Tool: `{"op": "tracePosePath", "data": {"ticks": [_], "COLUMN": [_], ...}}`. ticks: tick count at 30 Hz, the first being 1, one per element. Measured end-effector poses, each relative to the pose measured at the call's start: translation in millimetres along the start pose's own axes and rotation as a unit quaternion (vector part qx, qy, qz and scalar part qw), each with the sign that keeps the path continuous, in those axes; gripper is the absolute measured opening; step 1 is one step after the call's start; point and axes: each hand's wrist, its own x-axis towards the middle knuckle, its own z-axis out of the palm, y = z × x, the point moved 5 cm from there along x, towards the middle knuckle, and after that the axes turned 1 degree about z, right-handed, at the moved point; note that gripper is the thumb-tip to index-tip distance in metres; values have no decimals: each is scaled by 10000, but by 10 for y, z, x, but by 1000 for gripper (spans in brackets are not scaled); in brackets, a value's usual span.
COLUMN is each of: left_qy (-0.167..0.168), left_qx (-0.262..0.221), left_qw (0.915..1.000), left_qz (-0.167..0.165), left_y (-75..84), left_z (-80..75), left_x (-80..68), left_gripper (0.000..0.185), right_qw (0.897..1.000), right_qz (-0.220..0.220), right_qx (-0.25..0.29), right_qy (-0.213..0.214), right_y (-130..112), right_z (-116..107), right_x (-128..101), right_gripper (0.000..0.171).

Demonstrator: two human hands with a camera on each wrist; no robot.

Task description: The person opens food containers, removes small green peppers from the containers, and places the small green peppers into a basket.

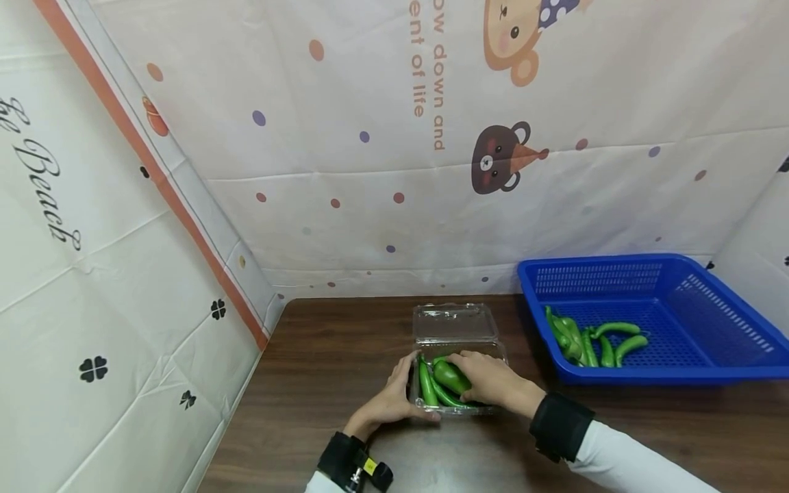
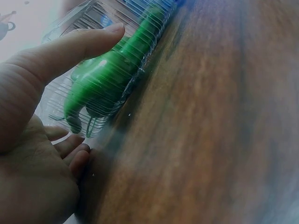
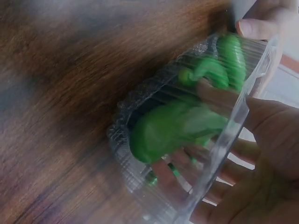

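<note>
Right hand (image 1: 493,380): fingers curled over a fat green pepper (image 1: 452,375), pressing it down into the clear plastic clamshell box (image 1: 457,342). In the right wrist view, my fingers (image 3: 219,93) show through the ribbed wall, wrapped about that pepper inside the tray.

Left hand (image 1: 390,400): laid against the box's left wall, thumb (image 2: 70,44) straight along the plastic and the other fingertips tucked at its base. It steadies the box rather than gripping it; fingers relaxed, nothing enclosed.

Box contents: the fat pepper, plus slimmer green peppers (image 1: 427,385) lying lengthwise beside it. The tray looks close to full. Hinged lid (image 1: 455,320) thrown back, lying open toward the far wall.

Progress, by my judgement: several peppers are already packed, and this one is being seated. Left to do: let go, perhaps add more, fold the lid over and snap it.

Supply: blue plastic basket (image 1: 709,301) to my right, near the box but apart from it, holding a small heap of loose peppers (image 1: 585,339) at its left end.

Surface: dark wood-grain table (image 1: 320,370).

Room: white printed sheeting (image 1: 370,137) hung on three sides, with coloured dots, cartoon bears, clover marks, an orange stripe and lettering.
</note>
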Motion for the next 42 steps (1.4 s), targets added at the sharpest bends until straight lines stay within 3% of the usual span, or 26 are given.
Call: {"op": "tracePosePath", "data": {"ticks": [16,21,30,42], "left_qy": [22,6,37,52], "left_qx": [64,29,-60,-43], "left_qw": [9999,10000,10000,9999], "left_qz": [85,83,21,-75], "left_y": [1,-2,-6,-11], "left_z": [9,14,6,1], "left_x": [5,10,-12,-27], "left_gripper": [124,123,122,124], "right_qw": [9992,9983,9955,9969], "right_qz": [194,194,253,74], "right_qx": [335,548,914,627], "right_qy": [-129,18,57,459], "right_y": [14,33,48,-33], "right_z": [18,-44,-205,-628], "right_x": [-14,-36,-29,-84], "right_gripper": [69,68,73,72]}}
